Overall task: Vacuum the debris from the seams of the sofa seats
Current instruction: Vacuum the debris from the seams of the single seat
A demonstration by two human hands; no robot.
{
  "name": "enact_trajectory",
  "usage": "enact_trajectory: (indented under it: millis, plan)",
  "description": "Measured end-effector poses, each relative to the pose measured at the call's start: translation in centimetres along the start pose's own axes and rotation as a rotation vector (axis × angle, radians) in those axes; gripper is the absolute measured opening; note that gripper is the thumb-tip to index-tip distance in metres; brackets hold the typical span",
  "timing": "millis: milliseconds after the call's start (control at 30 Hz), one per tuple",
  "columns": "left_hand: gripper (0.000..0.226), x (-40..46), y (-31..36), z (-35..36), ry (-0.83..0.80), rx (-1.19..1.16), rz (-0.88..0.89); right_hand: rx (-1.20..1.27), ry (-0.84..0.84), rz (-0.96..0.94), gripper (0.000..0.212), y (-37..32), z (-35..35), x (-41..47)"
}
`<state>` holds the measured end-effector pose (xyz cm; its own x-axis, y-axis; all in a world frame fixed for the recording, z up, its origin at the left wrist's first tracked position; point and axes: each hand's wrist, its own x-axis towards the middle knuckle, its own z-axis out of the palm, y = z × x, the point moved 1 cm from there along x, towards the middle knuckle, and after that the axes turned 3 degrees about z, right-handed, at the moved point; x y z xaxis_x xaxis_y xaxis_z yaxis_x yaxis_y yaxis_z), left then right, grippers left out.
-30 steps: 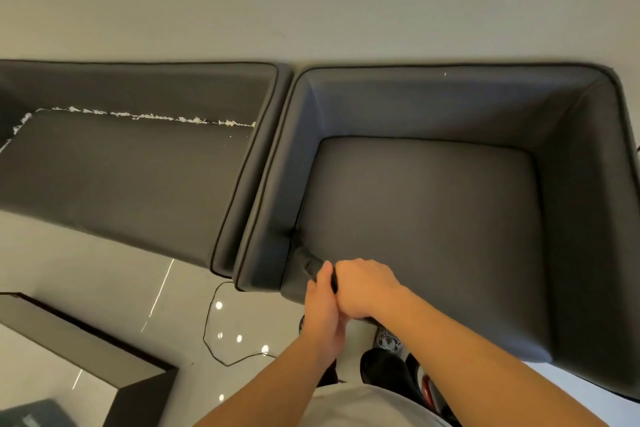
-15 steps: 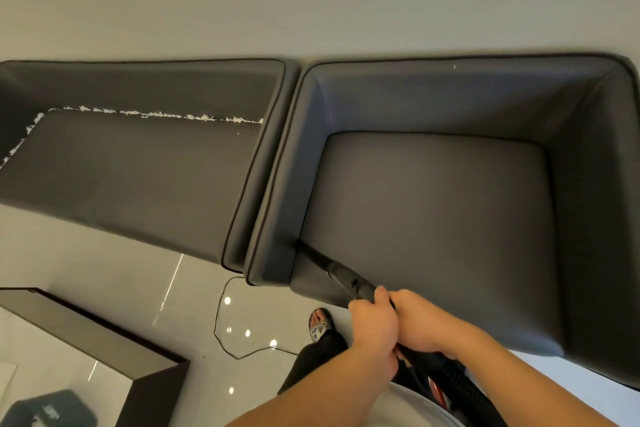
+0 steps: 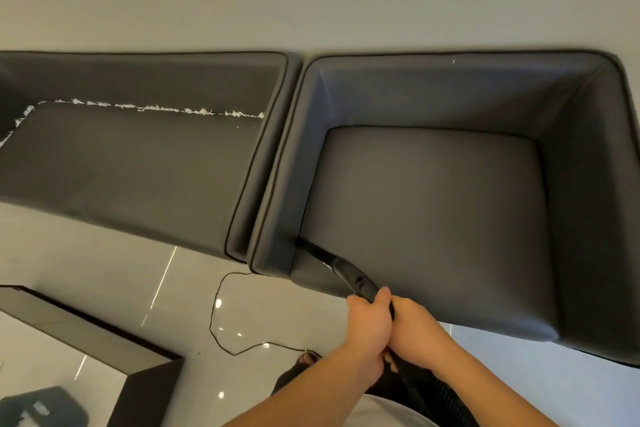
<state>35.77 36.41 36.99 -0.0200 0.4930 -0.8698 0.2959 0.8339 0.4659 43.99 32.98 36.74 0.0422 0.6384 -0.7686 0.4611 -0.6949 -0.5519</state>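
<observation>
Both hands wrap the black vacuum nozzle (image 3: 349,279) close together: the left hand (image 3: 369,329) grips it higher up, fingers curled round the tube, and the right hand (image 3: 414,336) holds it just behind, where the ribbed hose (image 3: 440,395) begins. Each grip is closed on the tool. The narrow tip sits pressed into the near left corner of the right sofa seat (image 3: 429,225), at the seam where the cushion meets the left armrest (image 3: 280,204).

Judging by how things lie, the right seat is nearly done: its far and side seams show no scraps, only a tiny white speck on the backrest. The left sofa seat (image 3: 131,166) is untouched. A line of white debris (image 3: 156,108) runs along its far seam and turns down its left edge, with a few loose flecks near the right end. That whole line is left to clear, so roughly half the job remains.

A thin black cord (image 3: 221,329) loops over the glossy floor (image 3: 104,274) near the sofas, and a dark low tabletop (image 3: 86,333) stands at the near left.

No brand, label or writing can be read anywhere.
</observation>
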Motion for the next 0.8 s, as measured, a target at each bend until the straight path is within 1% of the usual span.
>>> enact_trajectory:
  millis: [100,167,233,333,433,533,600,700,800]
  plan:
    - [0.029,-0.9,1.6,-1.7,-0.057,0.042,0.127,0.145,0.111,0.035,0.008,-2.2,0.4,-1.4]
    - [0.028,-1.7,2.7,-3.4,-0.100,0.061,0.233,0.130,0.238,0.023,0.005,-4.1,1.1,-1.9]
    - [0.028,-2.6,3.7,-5.5,-0.124,0.074,0.319,0.118,0.344,-0.008,0.009,-6.1,2.1,-2.4]
    - [0.026,-4.0,4.5,-9.7,-0.135,0.055,0.433,0.138,0.437,-0.084,0.014,-9.6,4.6,-3.1]
    - [0.024,-5.2,2.8,-16.9,-0.108,-0.001,0.527,0.135,0.434,-0.173,0.013,-14.0,10.1,-4.5]
    - [0.022,-6.3,-0.3,-23.7,-0.082,-0.070,0.543,0.097,0.375,-0.215,0.014,-17.1,16.1,-6.0]
    - [0.023,-6.8,-2.4,-28.7,-0.065,-0.133,0.552,0.009,0.348,-0.250,0.015,-19.7,20.2,-6.8]
    - [0.027,-7.4,-3.3,-33.9,-0.045,-0.194,0.540,-0.074,0.307,-0.296,0.018,-23.2,23.5,-7.3]
    - [0.030,-7.2,-2.7,-37.9,-0.040,-0.233,0.560,-0.048,0.273,-0.330,0.015,-26.6,25.6,-7.3]
